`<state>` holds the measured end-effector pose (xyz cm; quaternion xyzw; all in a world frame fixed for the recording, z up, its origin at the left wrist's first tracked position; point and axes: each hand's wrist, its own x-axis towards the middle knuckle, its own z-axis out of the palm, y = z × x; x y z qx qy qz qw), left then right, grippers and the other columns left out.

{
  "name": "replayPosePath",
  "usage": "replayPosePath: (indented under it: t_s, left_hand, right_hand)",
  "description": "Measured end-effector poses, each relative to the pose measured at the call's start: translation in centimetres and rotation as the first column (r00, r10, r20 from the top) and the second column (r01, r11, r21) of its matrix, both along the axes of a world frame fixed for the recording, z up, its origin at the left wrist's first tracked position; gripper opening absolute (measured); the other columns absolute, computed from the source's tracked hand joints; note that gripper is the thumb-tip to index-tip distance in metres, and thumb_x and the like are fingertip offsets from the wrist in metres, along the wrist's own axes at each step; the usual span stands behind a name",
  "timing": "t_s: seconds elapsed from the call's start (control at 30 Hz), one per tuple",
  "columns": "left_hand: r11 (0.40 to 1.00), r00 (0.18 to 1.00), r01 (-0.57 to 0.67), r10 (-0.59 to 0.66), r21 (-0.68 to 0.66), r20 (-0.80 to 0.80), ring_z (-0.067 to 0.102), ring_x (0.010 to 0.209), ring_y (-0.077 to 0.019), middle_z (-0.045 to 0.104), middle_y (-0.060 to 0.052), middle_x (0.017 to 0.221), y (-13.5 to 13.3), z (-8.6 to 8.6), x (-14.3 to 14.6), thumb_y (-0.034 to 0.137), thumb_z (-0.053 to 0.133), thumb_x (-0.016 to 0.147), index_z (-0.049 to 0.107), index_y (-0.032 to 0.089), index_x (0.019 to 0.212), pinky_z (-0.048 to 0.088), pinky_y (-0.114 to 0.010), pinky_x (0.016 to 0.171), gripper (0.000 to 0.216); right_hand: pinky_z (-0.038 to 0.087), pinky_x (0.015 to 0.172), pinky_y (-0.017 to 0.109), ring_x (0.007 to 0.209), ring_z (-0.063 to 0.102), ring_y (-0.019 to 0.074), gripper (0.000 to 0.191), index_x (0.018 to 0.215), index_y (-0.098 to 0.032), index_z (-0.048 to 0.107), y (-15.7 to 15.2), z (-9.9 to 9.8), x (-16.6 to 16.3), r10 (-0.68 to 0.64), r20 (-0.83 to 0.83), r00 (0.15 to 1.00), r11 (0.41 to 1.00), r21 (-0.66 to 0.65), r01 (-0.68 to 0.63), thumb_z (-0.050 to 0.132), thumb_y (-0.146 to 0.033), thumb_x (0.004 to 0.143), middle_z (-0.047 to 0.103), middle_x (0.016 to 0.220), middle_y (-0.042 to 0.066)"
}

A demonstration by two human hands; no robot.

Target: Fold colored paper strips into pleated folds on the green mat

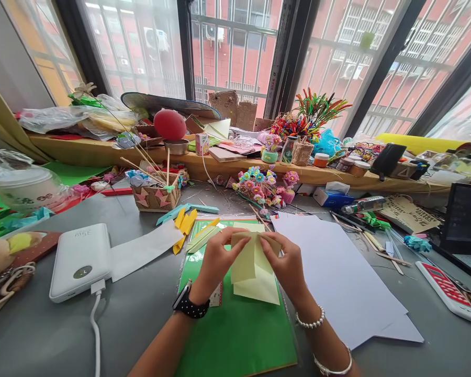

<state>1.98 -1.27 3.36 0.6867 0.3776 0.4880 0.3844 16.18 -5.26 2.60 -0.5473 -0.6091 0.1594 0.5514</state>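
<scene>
Both my hands hold a pale yellow sheet of paper [255, 272] just above a green cutting mat [235, 335] on the grey table. My left hand [217, 259], with a black watch on its wrist, pinches the paper's upper left part. My right hand [284, 262], with bead bracelets on its wrist, pinches the upper right part. The sheet is partly folded, and its lower flap hangs toward the mat. Folded yellow paper pieces [186, 225] lie just beyond the mat on the left.
A white power bank [80, 259] with its cable lies at left beside a white paper strip [141, 251]. Large white sheets [337, 272] lie at right. A small basket of sticks [157, 196], paper flowers [261, 186], a calculator [449, 290] and craft clutter fill the back.
</scene>
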Motion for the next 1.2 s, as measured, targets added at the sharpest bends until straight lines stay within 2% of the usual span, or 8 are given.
replayPosePath:
  t_s: [0.13, 0.33, 0.47, 0.63, 0.73, 1.03, 1.1, 1.2]
  left_hand:
    - [0.962, 0.987, -0.070, 0.105, 0.263, -0.123, 0.058, 0.073, -0.0163, 0.066, -0.002, 0.076, -0.5, 0.3, 0.4, 0.025, 0.055, 0.072, 0.065, 0.021, 0.077, 0.042, -0.024, 0.069, 0.012]
    - [0.858, 0.935, -0.063, 0.229, 0.510, -0.269, 0.059, 0.072, -0.0157, 0.066, -0.002, 0.077, -1.5, 0.2, 1.0, 0.022, 0.049, 0.077, 0.062, 0.020, 0.081, 0.043, -0.026, 0.065, 0.013]
    - [0.784, 0.903, -0.064, 0.309, 0.618, -0.298, 0.059, 0.068, -0.0141, 0.066, -0.002, 0.074, -1.9, 0.2, 1.3, 0.021, 0.048, 0.078, 0.062, 0.018, 0.080, 0.044, -0.024, 0.063, 0.014]
    - [0.690, 0.876, -0.090, 0.398, 0.718, -0.272, 0.059, 0.064, -0.0138, 0.067, -0.002, 0.072, -2.2, 0.1, 1.7, 0.018, 0.050, 0.077, 0.063, 0.017, 0.083, 0.044, -0.024, 0.060, 0.014]
    - [0.663, 0.868, -0.113, 0.428, 0.741, -0.251, 0.060, 0.064, -0.0135, 0.068, -0.002, 0.072, -2.3, -0.1, 1.7, 0.018, 0.050, 0.077, 0.063, 0.018, 0.085, 0.044, -0.024, 0.061, 0.015]
    - [0.700, 0.885, -0.142, 0.407, 0.700, -0.227, 0.061, 0.066, -0.0141, 0.069, -0.003, 0.075, -2.6, -0.8, 1.9, 0.017, 0.050, 0.076, 0.065, 0.018, 0.088, 0.044, -0.024, 0.064, 0.018]
    - [0.752, 0.905, -0.144, 0.363, 0.643, -0.222, 0.062, 0.069, -0.0147, 0.069, -0.004, 0.077, -2.5, -0.5, 1.8, 0.018, 0.050, 0.077, 0.066, 0.018, 0.087, 0.044, -0.024, 0.066, 0.019]
    - [0.908, 0.951, -0.115, 0.219, 0.403, -0.220, 0.062, 0.070, -0.0158, 0.069, -0.004, 0.077, -2.0, 0.4, 1.2, 0.023, 0.052, 0.075, 0.067, 0.019, 0.080, 0.044, -0.024, 0.066, 0.017]
  right_hand:
    - [0.044, 0.069, 0.029, 0.077, 0.058, 0.0184, 0.015, 0.083, -0.021, 0.062, -0.3, 0.4, -0.3, -0.030, 0.059, 0.998, 0.993, 0.111, 0.024, 0.049, -0.022, 0.077, 0.065, 0.081, 0.004]
    - [0.045, 0.069, 0.030, 0.075, 0.058, 0.0174, 0.014, 0.084, -0.020, 0.062, -0.6, 0.5, -0.4, -0.081, 0.068, 0.994, 0.973, 0.220, 0.064, 0.050, -0.019, 0.077, 0.065, 0.079, 0.003]
    - [0.045, 0.069, 0.029, 0.075, 0.059, 0.0165, 0.013, 0.083, -0.019, 0.062, -0.7, 0.4, -0.4, -0.103, 0.082, 0.991, 0.962, 0.260, 0.078, 0.050, -0.017, 0.077, 0.065, 0.079, 0.003]
    - [0.046, 0.068, 0.028, 0.074, 0.059, 0.0160, 0.013, 0.082, -0.020, 0.062, -0.7, 0.5, -0.4, -0.106, 0.057, 0.993, 0.966, 0.245, 0.089, 0.050, -0.018, 0.077, 0.065, 0.077, 0.002]
    - [0.045, 0.069, 0.028, 0.074, 0.059, 0.0156, 0.013, 0.081, -0.020, 0.062, -0.6, 0.5, -0.3, -0.096, 0.046, 0.994, 0.970, 0.228, 0.083, 0.050, -0.018, 0.078, 0.065, 0.077, 0.002]
    - [0.044, 0.069, 0.027, 0.074, 0.059, 0.0155, 0.013, 0.080, -0.020, 0.063, -0.8, 0.8, -0.5, -0.049, -0.036, 0.998, 0.987, 0.152, 0.054, 0.051, -0.022, 0.078, 0.065, 0.078, 0.002]
    - [0.044, 0.070, 0.026, 0.074, 0.059, 0.0156, 0.013, 0.079, -0.020, 0.064, -0.8, 1.0, -0.3, -0.036, -0.057, 0.998, 0.992, 0.118, 0.043, 0.051, -0.024, 0.077, 0.065, 0.077, 0.002]
    - [0.045, 0.068, 0.026, 0.073, 0.059, 0.0164, 0.015, 0.074, -0.019, 0.064, -0.6, 1.1, 0.3, 0.010, -0.106, 0.994, 1.000, 0.010, -0.009, 0.053, -0.029, 0.076, 0.066, 0.076, 0.003]
